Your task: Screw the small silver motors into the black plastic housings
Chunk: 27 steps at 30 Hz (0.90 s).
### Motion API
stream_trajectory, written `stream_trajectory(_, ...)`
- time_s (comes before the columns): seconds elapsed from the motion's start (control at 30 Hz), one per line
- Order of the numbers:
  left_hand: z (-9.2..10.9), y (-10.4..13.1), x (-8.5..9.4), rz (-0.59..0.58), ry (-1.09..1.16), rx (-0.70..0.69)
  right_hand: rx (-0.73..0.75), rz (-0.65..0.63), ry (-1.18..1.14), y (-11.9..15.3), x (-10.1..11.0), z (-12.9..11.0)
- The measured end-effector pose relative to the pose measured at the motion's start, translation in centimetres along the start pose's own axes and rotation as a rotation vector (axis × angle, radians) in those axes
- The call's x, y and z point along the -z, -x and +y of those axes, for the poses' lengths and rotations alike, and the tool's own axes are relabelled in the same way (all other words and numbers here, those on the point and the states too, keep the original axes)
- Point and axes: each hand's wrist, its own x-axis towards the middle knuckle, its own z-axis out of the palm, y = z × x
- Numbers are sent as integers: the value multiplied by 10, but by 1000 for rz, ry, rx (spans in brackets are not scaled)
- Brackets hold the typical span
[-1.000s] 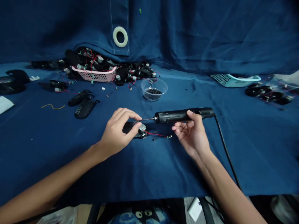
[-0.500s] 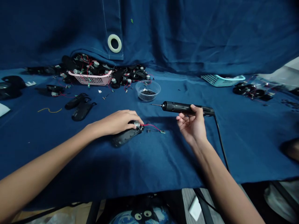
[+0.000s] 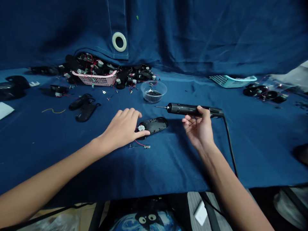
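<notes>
My left hand [image 3: 125,130] grips one end of a black plastic housing [image 3: 156,124], thumb across the near side. Its hollow inner face is up and its long end points right. A round silver motor [image 3: 141,128] shows between my thumb and fingers. Red wire runs from that end to a small green circuit board [image 3: 147,147] on the cloth. My right hand [image 3: 199,126] holds a black electric screwdriver [image 3: 186,109] level above the cloth, its thin bit pointing left, apart from the housing. A black cord trails from its right end.
Behind the screwdriver tip stands a clear bowl [image 3: 154,91] of small dark screws. A pink basket [image 3: 96,79] heaped with black parts and red wires is at the back left, a teal basket [image 3: 233,82] back right. Loose black shells [image 3: 85,110] lie left.
My left hand has turned the housing around, so its long end points right instead of lower left. The wired board has swung to the near left. My right hand stays nearly still.
</notes>
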Motion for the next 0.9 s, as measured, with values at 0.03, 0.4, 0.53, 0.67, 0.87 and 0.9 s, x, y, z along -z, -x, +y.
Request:
stream_trajectory(0.03,1,1,-1,-19,46,8,5,-5,0,0,0,0)
stream_trajectory(0.4,-9,8,-28,-181,549,-96,171,-205,34,0,1,0)
stream_trajectory(0.53,-14,9,-40,-130,664,-90,340,-254,-27,4,-6,-2)
stream_trajectory(0.67,-16,11,-49,-110,710,-88,487,-370,21,11,-26,-12)
stream_trajectory(0.87,-16,12,-50,-77,705,-92,801,-444,125,1,-78,-31)
stream_trajectory(0.9,-15,12,-50,-73,702,-92,838,-454,121,-3,-86,-31)
